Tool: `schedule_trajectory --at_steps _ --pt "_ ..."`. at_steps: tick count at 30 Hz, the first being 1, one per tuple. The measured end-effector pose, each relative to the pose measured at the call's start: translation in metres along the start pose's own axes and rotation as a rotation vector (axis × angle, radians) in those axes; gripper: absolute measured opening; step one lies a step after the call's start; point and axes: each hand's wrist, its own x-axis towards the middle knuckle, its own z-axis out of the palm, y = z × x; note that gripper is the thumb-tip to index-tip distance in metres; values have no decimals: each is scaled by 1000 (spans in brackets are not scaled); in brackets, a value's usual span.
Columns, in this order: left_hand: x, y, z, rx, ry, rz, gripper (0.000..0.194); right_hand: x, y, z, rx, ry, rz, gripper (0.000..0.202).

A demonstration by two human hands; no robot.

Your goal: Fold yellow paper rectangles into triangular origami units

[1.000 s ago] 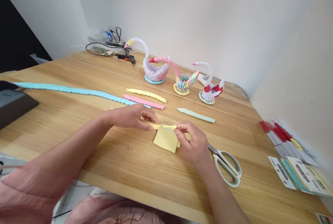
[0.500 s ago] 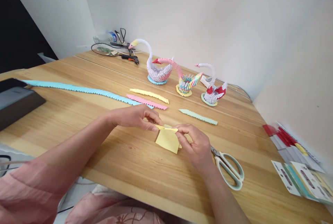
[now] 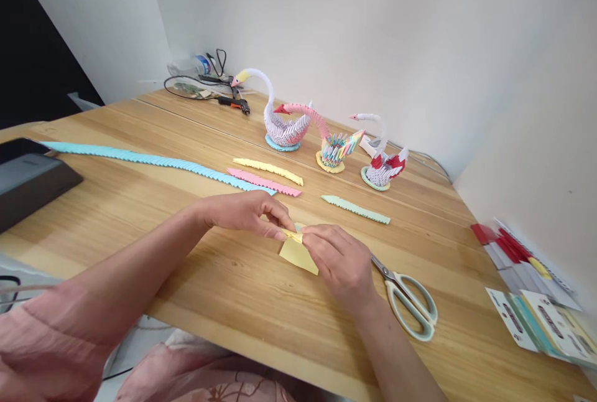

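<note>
A small folded strip of yellow paper is pinched between my two hands. My left hand grips its left end with thumb and fingertips. At the other end, my right hand closes over the strip, hiding part of it. Below them lie flat yellow paper pieces on the wooden table. Scissors with pale handles rest just right of my right hand. Beyond my hands are a pale green folded-paper chain, a pink chain, a yellow chain and a long blue chain.
Three folded-paper swans, a large white one, a multicoloured one and a red-and-white one, stand at the back. A glue gun lies back left. A dark box is at left, paper packs at right.
My right hand has moved left along the yellow strip and turned over it, covering its right end. More of the scissors' blades shows. My left hand has barely shifted.
</note>
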Motion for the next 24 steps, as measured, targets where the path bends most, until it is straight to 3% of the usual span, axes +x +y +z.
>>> schedule_trajectory --at_steps 10,14,21,24 --pt "2 -2 2 36 24 4 26 -1 -2 2 -99 13 -1 26" --pt "2 1 4 47 99 -3 24 -1 1 3 -79 11 25 26" --pt "5 3 12 159 320 -1 24 -2 10 3 142 96 373 17" --pt "6 3 14 194 324 -4 25 -3 11 3 161 80 383 14"
